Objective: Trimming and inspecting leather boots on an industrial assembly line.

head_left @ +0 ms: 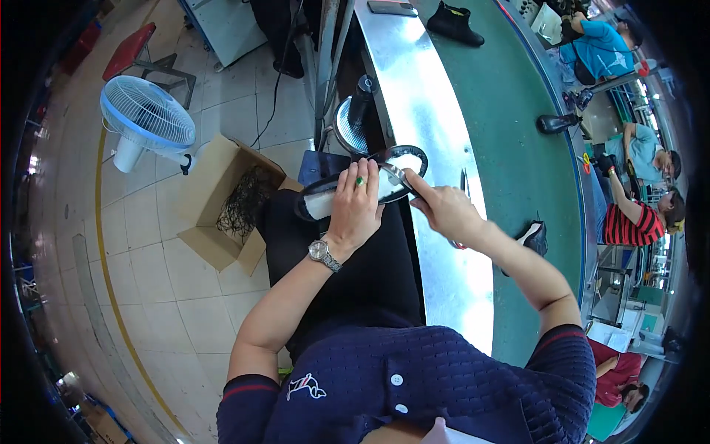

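Across my lap lies an upturned shoe, its underside white and its edge black. My left hand, with a watch on the wrist and a green-stoned ring, is spread over the middle of the shoe and grips it. In my right hand is a shiny metal hand tool, probably pincers. The fingers are closed round its handle, and the metal end rests at the shoe's black edge. The palm hides most of the handle.
A metal ledge runs beside a green conveyor belt bearing a black boot and other shoes. At left stand an open carton of dark scraps and a fan. Several people work beyond the belt.
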Motion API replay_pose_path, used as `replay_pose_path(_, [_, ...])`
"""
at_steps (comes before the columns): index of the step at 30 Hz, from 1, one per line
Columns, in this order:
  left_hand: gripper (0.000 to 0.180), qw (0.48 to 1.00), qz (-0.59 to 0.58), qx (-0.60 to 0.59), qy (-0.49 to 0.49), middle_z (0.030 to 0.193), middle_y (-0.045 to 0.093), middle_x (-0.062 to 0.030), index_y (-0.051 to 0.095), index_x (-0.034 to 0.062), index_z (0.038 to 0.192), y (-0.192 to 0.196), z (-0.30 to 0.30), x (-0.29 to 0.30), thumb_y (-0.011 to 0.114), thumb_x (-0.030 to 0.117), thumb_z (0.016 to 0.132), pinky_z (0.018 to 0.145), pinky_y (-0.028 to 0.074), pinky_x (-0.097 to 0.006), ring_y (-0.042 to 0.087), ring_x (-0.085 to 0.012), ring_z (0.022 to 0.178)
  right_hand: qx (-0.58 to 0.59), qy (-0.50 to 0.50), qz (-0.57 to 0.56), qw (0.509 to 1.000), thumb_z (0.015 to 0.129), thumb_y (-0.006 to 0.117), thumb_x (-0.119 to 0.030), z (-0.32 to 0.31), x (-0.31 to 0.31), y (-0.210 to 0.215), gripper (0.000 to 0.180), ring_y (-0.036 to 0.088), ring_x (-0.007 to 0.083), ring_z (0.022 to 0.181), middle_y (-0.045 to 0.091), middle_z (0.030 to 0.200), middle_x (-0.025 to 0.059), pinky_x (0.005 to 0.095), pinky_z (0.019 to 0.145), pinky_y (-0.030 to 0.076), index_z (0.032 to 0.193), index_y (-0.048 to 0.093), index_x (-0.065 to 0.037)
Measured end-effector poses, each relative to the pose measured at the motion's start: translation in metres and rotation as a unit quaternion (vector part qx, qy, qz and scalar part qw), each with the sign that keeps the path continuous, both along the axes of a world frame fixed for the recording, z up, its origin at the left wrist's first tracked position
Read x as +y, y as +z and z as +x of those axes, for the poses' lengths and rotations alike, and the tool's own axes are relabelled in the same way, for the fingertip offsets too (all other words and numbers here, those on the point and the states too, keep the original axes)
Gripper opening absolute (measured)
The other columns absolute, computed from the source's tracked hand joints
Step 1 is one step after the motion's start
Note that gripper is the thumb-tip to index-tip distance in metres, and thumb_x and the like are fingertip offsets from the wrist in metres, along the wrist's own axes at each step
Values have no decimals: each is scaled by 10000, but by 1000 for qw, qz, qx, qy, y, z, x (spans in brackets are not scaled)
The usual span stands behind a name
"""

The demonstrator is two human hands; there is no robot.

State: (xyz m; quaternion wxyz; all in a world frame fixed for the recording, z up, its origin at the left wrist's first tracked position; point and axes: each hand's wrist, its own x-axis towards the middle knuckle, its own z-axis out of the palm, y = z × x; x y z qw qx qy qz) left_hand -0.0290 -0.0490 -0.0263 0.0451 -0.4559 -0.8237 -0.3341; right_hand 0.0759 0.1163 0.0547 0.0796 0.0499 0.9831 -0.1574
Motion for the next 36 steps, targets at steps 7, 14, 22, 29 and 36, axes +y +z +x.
replay_pose_path(7, [740,991,-52,123,-14,1298,465,-333,395,-138,1330,-12,1,4,731,149,736,1063,354,-481,469,-447,1208,133,-164,-219,953,924,549,-115,-44,-6,40,575,628,430,654,627,677,231,494,622,492,1437,294,-75])
replay_pose_path(14, [664,982,-95,162,9,1317,450,-348,427,-149,1306,-13,3,3,682,161,777,1073,344,-484,461,-453,1228,29,-141,-236,961,939,527,-154,-37,3,34,578,613,443,657,609,680,250,516,616,458,1453,276,-70])
replay_pose_path(22, [574,980,-117,158,14,1325,451,-350,440,-160,1293,-13,7,1,607,139,833,1093,322,-480,457,-449,1241,38,-169,-216,961,947,549,-178,-37,4,17,577,634,203,527,636,642,102,352,572,508,1458,292,-101])
replay_pose_path(29, [487,980,-105,165,15,1300,474,-370,457,-175,1274,-10,6,2,479,114,883,1096,330,-459,489,-439,1226,-30,-154,-198,968,958,533,-186,-39,5,22,549,636,242,527,634,644,129,377,572,505,1444,304,-76])
replay_pose_path(36, [500,979,-126,158,20,1323,462,-359,442,-161,1295,-10,7,-1,493,113,880,1104,320,-463,470,-432,1252,-40,-83,-75,993,968,536,-198,-36,-1,14,568,633,217,546,625,627,124,355,562,501,1466,289,-82])
